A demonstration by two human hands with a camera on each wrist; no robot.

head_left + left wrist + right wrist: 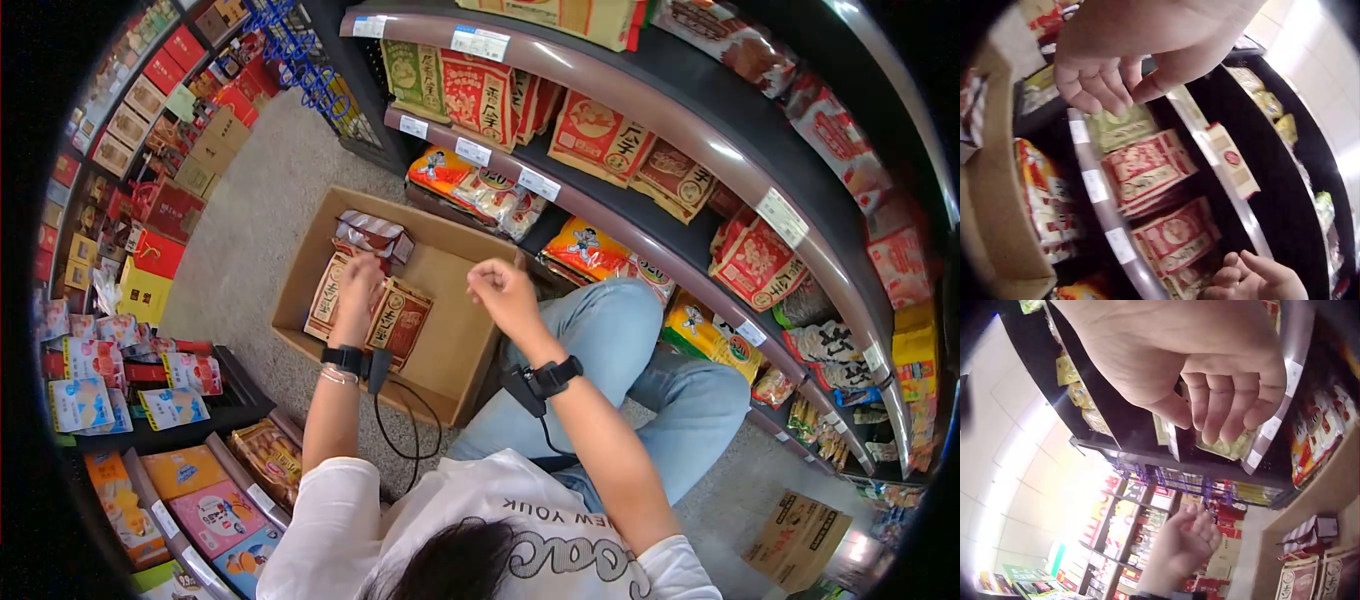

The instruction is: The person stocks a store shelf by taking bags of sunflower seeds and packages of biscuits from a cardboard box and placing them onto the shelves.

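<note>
Red-and-tan packets (404, 320) lie flat in the box (452, 305), centre frame. The left hand (360, 282) is over them, hiding part. The right hand (500, 290) is raised beside it. Both are loosely curled and empty. The print is unreadable.

left hand (358, 285) covers part of packets (405, 322) | price tags (480, 43) too small to read

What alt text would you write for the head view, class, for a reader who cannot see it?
A crouching person's left hand and right hand hover empty above an open cardboard box of red snack packets, beside stocked shop shelves.
</note>
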